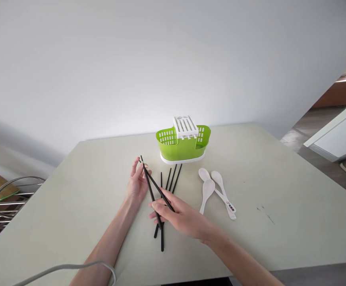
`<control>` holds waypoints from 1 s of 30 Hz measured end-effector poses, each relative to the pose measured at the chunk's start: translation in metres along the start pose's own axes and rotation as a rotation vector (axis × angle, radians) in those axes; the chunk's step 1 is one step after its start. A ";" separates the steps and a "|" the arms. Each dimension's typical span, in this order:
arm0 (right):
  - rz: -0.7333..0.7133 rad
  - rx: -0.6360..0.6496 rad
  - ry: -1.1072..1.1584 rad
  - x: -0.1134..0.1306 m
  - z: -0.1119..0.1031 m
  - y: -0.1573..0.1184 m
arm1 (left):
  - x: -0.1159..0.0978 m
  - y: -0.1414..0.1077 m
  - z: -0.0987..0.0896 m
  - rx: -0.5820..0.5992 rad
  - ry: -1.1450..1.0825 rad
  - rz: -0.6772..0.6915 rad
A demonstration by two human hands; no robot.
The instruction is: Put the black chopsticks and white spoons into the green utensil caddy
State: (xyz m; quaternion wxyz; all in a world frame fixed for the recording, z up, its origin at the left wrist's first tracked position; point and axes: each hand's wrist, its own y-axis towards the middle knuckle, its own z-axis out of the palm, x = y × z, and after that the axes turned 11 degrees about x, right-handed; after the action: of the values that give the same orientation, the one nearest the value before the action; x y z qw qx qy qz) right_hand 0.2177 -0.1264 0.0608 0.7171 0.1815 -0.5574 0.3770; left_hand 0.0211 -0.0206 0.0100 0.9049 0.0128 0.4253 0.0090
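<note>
Two black chopsticks (149,183) are held between my hands, their thin tips close together and their thick ends spread apart. My left hand (137,183) is closed around the tips, its palm turned inward. Toward the thick ends, my right hand (179,210) grips the pair between thumb and fingers. Several more black chopsticks (177,178) lie on the table beneath and beyond my right hand, which partly covers them. To the right of that hand are three white spoons (208,188), overlapping one another, one with a small printed label on its handle.
A green basket (183,152) with a white slotted top and white base stands on the pale table (101,167) near the wall. A metal wire rack (2,202) is beside the table at left. A grey cable (68,266) crosses my left forearm.
</note>
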 end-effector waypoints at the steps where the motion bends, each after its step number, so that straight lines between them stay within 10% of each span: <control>1: -0.008 -0.007 0.076 -0.002 0.003 0.003 | 0.000 -0.001 0.001 0.004 0.020 0.015; 9: 0.092 -0.237 -0.027 -0.014 -0.004 0.004 | 0.002 -0.002 0.006 0.049 0.192 0.066; 30: 0.031 0.013 0.219 -0.015 -0.019 -0.025 | 0.007 -0.007 0.006 0.080 0.074 -0.061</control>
State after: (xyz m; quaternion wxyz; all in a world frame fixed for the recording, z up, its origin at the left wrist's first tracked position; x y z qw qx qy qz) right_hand 0.2479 -0.1344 0.0452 0.7665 0.1351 -0.4762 0.4092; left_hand 0.0303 -0.0270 0.0078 0.8872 0.0358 0.4587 -0.0351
